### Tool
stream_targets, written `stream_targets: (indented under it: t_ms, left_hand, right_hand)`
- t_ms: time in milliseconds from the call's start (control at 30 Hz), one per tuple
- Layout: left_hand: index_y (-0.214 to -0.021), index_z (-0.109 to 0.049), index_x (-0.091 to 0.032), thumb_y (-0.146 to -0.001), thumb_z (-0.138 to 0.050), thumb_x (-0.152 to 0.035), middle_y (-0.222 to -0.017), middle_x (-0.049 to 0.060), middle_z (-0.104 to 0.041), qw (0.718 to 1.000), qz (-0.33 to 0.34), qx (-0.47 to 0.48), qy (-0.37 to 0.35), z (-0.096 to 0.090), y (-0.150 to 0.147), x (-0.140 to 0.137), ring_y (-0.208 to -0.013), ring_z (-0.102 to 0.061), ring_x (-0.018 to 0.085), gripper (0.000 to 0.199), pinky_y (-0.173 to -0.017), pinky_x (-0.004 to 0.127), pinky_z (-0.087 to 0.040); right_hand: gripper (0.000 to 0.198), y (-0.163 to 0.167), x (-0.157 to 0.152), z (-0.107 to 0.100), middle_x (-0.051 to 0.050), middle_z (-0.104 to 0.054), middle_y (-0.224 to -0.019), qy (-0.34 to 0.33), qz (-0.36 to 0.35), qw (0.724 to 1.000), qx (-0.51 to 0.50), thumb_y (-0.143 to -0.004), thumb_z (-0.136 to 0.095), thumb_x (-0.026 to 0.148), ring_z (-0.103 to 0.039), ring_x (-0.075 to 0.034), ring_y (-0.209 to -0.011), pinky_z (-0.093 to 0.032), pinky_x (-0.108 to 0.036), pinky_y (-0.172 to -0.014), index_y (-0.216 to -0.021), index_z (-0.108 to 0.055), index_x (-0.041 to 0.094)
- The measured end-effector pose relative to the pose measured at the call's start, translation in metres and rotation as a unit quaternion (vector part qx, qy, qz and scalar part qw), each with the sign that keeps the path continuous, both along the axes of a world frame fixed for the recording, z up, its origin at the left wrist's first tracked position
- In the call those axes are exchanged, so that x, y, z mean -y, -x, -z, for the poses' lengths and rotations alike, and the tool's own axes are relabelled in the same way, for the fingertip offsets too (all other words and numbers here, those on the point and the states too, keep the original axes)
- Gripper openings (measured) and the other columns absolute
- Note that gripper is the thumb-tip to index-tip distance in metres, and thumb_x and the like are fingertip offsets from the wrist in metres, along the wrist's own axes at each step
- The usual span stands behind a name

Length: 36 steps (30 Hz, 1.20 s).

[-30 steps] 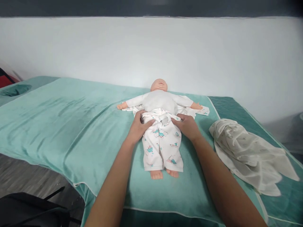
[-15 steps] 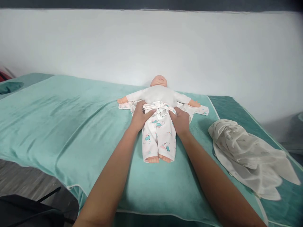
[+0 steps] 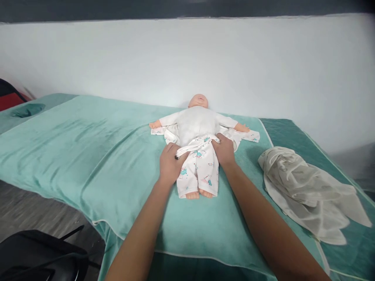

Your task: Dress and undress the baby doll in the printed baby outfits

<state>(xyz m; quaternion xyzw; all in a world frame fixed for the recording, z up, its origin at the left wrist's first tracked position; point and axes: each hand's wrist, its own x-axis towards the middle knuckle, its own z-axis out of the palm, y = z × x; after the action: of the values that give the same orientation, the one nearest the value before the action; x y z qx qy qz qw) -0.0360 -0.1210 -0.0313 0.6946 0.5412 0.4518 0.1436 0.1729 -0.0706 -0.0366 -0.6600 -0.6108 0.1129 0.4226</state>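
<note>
A baby doll [image 3: 197, 121] lies on its back, arms spread, its head toward the wall. Printed white pants [image 3: 202, 168] cover its legs, with bare feet showing at the cuffs. My left hand [image 3: 171, 164] grips the pants' waistband at the left side, pulled low near the doll's thigh. At the other side, my right hand [image 3: 224, 150] is closed on the waistband, higher up by the hip. An opened printed shirt [image 3: 250, 136] is spread beneath the doll's body and arms. The fingertips inside the waistband are hidden.
A teal sheet [image 3: 117, 144] covers the bed, which has a face hole [image 3: 27, 110] at the far left. Crumpled white cloth [image 3: 304, 191] lies at the right. A black chair [image 3: 43, 257] stands at the lower left, and a white wall [image 3: 187, 58] rises behind.
My left hand has drawn its side of the waistband down and slightly left, uncovering more of the doll's white belly. My right hand stays almost in place. The view has shifted slightly.
</note>
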Motion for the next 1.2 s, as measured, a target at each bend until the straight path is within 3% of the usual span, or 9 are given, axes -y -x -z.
stream_targets:
  t_ms: [200,533,667,800,933,1033,1100,1200]
  left_hand:
    - [-0.076,-0.049,-0.022,-0.09,-0.058,-0.037,-0.082,0.003,-0.055,1.0,0.006,-0.023,-0.006,0.004,0.001,-0.009,-0.085,-0.051,0.021,0.023,-0.076,0.033,-0.038]
    - [-0.089,-0.053,-0.023,-0.088,-0.052,-0.026,-0.092,0.005,-0.06,0.999,0.011,-0.028,0.009,0.009,0.002,-0.013,-0.093,-0.051,0.024,0.004,-0.081,0.036,-0.039]
    - [-0.094,-0.055,-0.022,-0.085,-0.054,-0.024,-0.098,0.004,-0.062,0.999,0.017,0.022,0.022,0.007,0.001,-0.014,-0.097,-0.053,0.023,0.01,-0.085,0.036,-0.041]
    - [-0.079,-0.054,-0.022,-0.083,-0.056,-0.025,-0.091,0.003,-0.058,0.997,0.046,0.055,0.012,0.001,0.001,-0.009,-0.095,-0.053,0.022,0.005,-0.087,0.036,-0.042]
    - [-0.074,-0.053,-0.021,-0.079,-0.058,-0.017,-0.095,0.004,-0.057,0.995,0.084,0.047,-0.01,-0.002,0.005,0.016,-0.097,-0.052,0.021,0.008,-0.091,0.036,-0.042]
    - [-0.087,-0.057,-0.021,-0.084,-0.06,-0.024,-0.103,0.006,-0.058,0.994,0.1,0.049,-0.004,0.004,0.011,0.04,-0.104,-0.053,0.022,0.005,-0.096,0.038,-0.042]
    - [-0.108,-0.057,-0.022,-0.086,-0.063,-0.034,-0.119,0.009,-0.056,0.99,0.124,0.063,0.011,0.01,0.016,0.052,-0.117,-0.051,0.025,0.026,-0.104,0.042,-0.04]
    - [-0.14,-0.04,-0.028,-0.077,-0.073,-0.048,-0.145,0.013,-0.041,0.981,0.182,0.064,0.028,0.018,0.021,0.064,-0.138,-0.037,0.032,0.074,-0.115,0.05,-0.031]
  right_hand:
    - [0.013,-0.002,0.013,-0.004,0.003,-0.045,-0.062,0.005,-0.047,0.998,-0.038,-0.076,-0.045,0.032,-0.037,-0.017,-0.063,-0.029,-0.029,-0.062,-0.067,-0.039,0.025]
    - [0.039,0.009,0.081,-0.001,0.006,-0.025,-0.053,-0.011,-0.018,1.0,-0.007,-0.08,-0.051,0.043,-0.026,-0.014,-0.058,-0.022,-0.029,-0.057,-0.059,-0.025,0.024]
    - [0.033,0.011,0.079,0.001,0.006,-0.036,-0.057,0.003,-0.041,0.998,-0.057,-0.082,-0.05,0.043,-0.033,-0.013,-0.06,-0.027,-0.027,-0.059,-0.062,-0.033,0.023]
    - [0.027,0.01,0.068,0.003,0.005,-0.04,-0.062,-0.002,-0.056,0.997,-0.057,-0.084,-0.046,0.042,-0.035,-0.014,-0.064,-0.029,-0.027,-0.062,-0.066,-0.037,0.023]
    - [0.027,0.009,0.065,0.005,0.005,-0.037,-0.06,0.003,-0.054,0.997,-0.049,-0.084,-0.044,0.041,-0.032,-0.015,-0.063,-0.027,-0.028,-0.061,-0.066,-0.032,0.024]
    - [0.023,0.009,0.066,0.006,0.005,-0.04,-0.062,-0.002,-0.061,0.997,-0.044,-0.083,-0.043,0.037,-0.034,-0.015,-0.064,-0.027,-0.028,-0.062,-0.067,-0.033,0.024]
    - [0.022,0.009,0.066,0.006,0.005,-0.041,-0.062,-0.005,-0.061,0.997,-0.041,-0.083,-0.043,0.036,-0.035,-0.016,-0.064,-0.028,-0.028,-0.062,-0.067,-0.034,0.024]
    - [0.023,0.009,0.065,0.007,0.005,-0.042,-0.061,-0.009,-0.057,0.998,-0.04,-0.083,-0.043,0.036,-0.036,-0.015,-0.062,-0.028,-0.028,-0.061,-0.066,-0.033,0.024]
